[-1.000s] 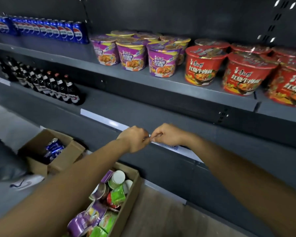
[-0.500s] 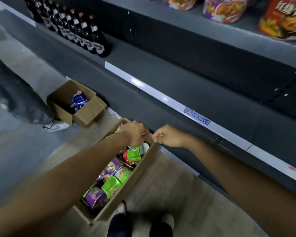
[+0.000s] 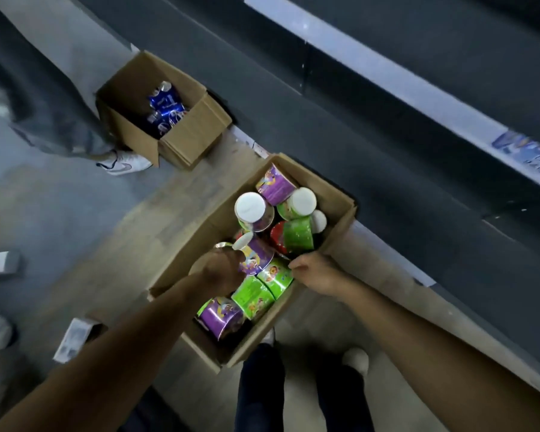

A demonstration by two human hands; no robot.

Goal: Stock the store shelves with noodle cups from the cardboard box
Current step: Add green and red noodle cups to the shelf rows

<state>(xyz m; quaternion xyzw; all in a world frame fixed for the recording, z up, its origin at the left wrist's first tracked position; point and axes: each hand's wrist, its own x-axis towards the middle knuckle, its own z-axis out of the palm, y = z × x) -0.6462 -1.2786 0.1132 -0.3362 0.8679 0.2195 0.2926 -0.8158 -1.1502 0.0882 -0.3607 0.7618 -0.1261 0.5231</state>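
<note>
Down come both your hands into the cardboard box [image 3: 325, 185] on the floor [image 3: 122, 244], among the noodle cups [image 3: 298, 233]. Your left hand [image 3: 223, 271] is against a purple cup [image 3: 258, 255], grip hidden, can't tell. Your right hand [image 3: 314, 271] is clenched, empty, at the rim.

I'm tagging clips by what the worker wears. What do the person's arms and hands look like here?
Both arms are bare as far as the frame shows, with no sleeve on the left forearm or the right forearm. The left hand and right hand wear no gloves. No watch, bracelet or ring shows, though blur could hide small items.
</note>
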